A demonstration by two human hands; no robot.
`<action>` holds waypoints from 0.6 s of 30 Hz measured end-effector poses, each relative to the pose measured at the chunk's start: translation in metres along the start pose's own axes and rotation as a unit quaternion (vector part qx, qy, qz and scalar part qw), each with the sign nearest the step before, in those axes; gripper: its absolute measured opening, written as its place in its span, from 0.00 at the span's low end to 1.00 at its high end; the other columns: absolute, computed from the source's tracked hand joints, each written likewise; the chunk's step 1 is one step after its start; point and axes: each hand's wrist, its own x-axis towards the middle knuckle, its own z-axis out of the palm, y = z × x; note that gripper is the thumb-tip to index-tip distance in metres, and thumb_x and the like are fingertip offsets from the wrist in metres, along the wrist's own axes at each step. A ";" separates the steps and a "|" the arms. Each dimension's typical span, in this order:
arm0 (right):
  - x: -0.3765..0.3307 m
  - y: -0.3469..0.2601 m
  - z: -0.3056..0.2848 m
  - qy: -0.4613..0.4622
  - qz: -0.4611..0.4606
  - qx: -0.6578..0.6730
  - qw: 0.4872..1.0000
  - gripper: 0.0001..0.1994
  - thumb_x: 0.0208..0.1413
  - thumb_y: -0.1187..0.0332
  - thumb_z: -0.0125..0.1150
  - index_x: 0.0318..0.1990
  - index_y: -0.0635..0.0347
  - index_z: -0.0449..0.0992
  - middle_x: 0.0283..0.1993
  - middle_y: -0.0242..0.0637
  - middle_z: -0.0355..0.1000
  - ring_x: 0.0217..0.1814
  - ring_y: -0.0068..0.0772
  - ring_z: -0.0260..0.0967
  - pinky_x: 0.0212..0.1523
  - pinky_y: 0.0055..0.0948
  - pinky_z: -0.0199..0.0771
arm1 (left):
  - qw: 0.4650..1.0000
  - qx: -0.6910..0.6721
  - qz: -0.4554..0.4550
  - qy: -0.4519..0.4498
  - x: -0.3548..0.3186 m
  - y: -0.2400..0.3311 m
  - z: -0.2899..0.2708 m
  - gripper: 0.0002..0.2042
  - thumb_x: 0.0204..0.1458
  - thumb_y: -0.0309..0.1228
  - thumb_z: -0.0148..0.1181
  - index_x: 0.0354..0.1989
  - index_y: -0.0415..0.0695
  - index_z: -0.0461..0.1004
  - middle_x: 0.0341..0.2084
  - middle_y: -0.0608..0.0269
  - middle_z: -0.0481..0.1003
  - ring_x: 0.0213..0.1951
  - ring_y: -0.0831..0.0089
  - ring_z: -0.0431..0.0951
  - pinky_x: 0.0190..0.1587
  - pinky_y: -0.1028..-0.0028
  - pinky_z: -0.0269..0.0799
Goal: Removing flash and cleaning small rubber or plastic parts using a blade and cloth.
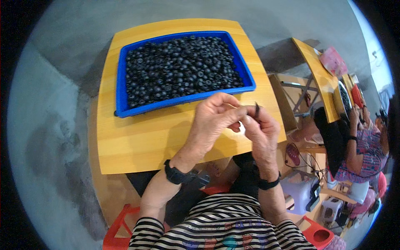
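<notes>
My two hands meet over the near right part of a yellow wooden table (pixel 137 143), fingertips touching. My left hand (pixel 214 121) is closed in a pinch; whatever sits between its thumb and fingers is hidden. A thin, dark, pointed tool (pixel 257 111) sticks up from the closed fingers of my right hand (pixel 264 133). Just beyond them lies a blue rectangular tray (pixel 166 103), filled with many small black ring-shaped parts (pixel 183 68). Both wrists wear black bands.
A grey wall surrounds the table's far and left sides. To the right stands another yellow table (pixel 314 73) with a pink container (pixel 333 61) and a red container (pixel 357 96). Another person (pixel 362 150) sits there. A red chair (pixel 118 233) is beneath me.
</notes>
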 end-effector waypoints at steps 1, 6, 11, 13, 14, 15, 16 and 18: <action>-0.001 0.001 -0.007 0.004 0.028 -0.013 1.000 0.08 0.53 0.73 0.54 0.39 0.65 0.74 0.29 0.27 0.71 0.27 0.13 0.62 0.25 0.12 0.59 | 1.000 -0.005 -0.010 -0.017 0.001 0.000 0.001 0.07 0.49 0.28 0.60 0.34 0.40 0.70 0.23 0.64 0.75 0.22 0.80 0.74 0.26 0.81 0.72; -0.003 0.019 -0.069 0.107 0.030 -0.022 0.994 0.09 0.57 0.68 0.52 0.40 0.64 0.73 0.21 0.21 0.59 0.14 0.08 0.45 0.13 0.12 0.41 | 0.961 0.267 0.065 0.016 0.003 0.022 -0.015 0.06 0.45 0.28 0.63 0.27 0.39 0.74 0.22 0.66 0.74 0.23 0.79 0.73 0.25 0.81 0.68; 0.015 0.045 -0.157 0.177 0.030 -0.075 0.981 0.10 0.56 0.68 0.54 0.42 0.62 0.74 0.21 0.22 0.62 0.14 0.08 0.49 0.12 0.11 0.45 | 0.646 0.680 0.256 0.234 0.004 0.052 -0.063 0.05 0.39 0.27 0.62 0.26 0.42 0.76 0.25 0.60 0.74 0.29 0.62 0.74 0.32 0.67 0.70; 0.030 0.080 -0.198 0.198 0.040 -0.156 0.967 0.09 0.54 0.71 0.54 0.41 0.65 0.74 0.29 0.28 0.69 0.23 0.14 0.61 0.24 0.14 0.60 | 0.611 0.713 0.231 0.256 -0.001 0.062 -0.072 0.06 0.41 0.28 0.62 0.28 0.42 0.76 0.29 0.59 0.74 0.35 0.60 0.73 0.37 0.65 0.71; 0.036 0.098 -0.219 0.198 0.038 -0.156 0.967 0.09 0.54 0.71 0.54 0.41 0.65 0.74 0.29 0.28 0.69 0.23 0.14 0.61 0.24 0.14 0.60 | 0.611 0.712 0.233 0.256 -0.002 0.064 -0.075 0.06 0.41 0.28 0.62 0.28 0.42 0.76 0.29 0.59 0.74 0.35 0.60 0.73 0.37 0.65 0.71; 0.040 0.116 -0.241 0.199 0.052 -0.170 0.964 0.10 0.54 0.71 0.55 0.41 0.66 0.73 0.30 0.29 0.69 0.26 0.16 0.63 0.28 0.15 0.61 | 0.606 0.719 0.219 0.260 -0.002 0.066 -0.078 0.07 0.41 0.28 0.62 0.29 0.41 0.76 0.29 0.58 0.75 0.36 0.60 0.73 0.38 0.65 0.69; 0.042 0.131 -0.255 0.199 0.066 -0.184 0.960 0.10 0.54 0.71 0.55 0.42 0.66 0.72 0.31 0.30 0.70 0.29 0.17 0.64 0.32 0.16 0.63 | 0.601 0.726 0.204 0.265 -0.001 0.066 -0.081 0.08 0.40 0.28 0.61 0.31 0.41 0.77 0.30 0.57 0.75 0.36 0.59 0.73 0.39 0.66 0.68; 0.044 0.151 -0.265 0.213 0.103 -0.175 0.956 0.11 0.54 0.71 0.55 0.43 0.67 0.71 0.31 0.30 0.70 0.28 0.16 0.63 0.29 0.16 0.62 | 0.606 0.727 0.186 0.265 0.003 0.062 -0.087 0.11 0.41 0.29 0.62 0.35 0.41 0.76 0.30 0.56 0.74 0.37 0.59 0.72 0.40 0.65 0.68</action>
